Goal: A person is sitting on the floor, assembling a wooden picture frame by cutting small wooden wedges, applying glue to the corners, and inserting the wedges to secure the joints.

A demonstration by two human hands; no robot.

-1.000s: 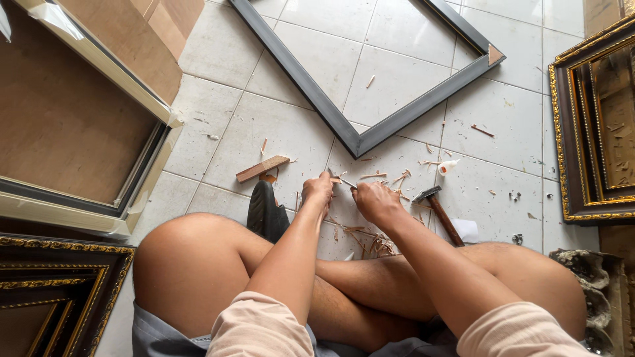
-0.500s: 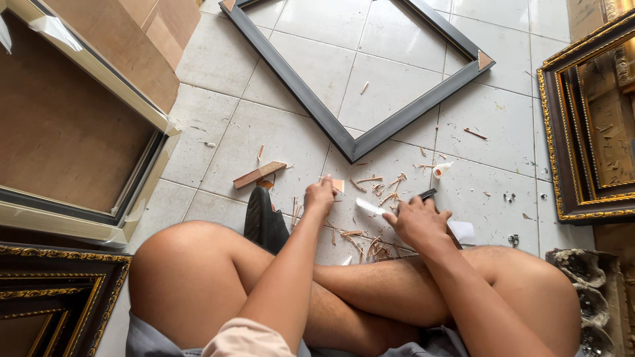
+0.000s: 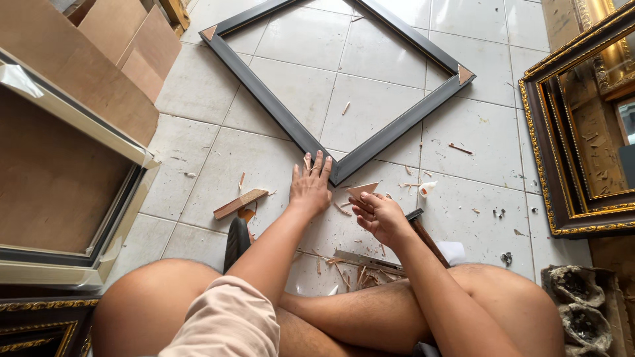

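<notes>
Dark grey frame [image 3: 278, 112] w/ tan wood triangles at corners; pale tan triangle piece [image 3: 362, 190]. Floor tiles [image 3: 377, 99] off-white, grey grout, brown chips. Ornate frame [image 3: 562, 165] dark brown w/ gold beading. Cardboard [image 3: 99, 73] brown. Sleeve [image 3: 218, 317] pale pink-beige.

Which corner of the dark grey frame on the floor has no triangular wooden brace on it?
The corner nearest the person, at the left hand's fingertips, on the dark grey frame. The left corner and right corner each show a brown triangle; the right hand holds a loose triangular piece.
</notes>
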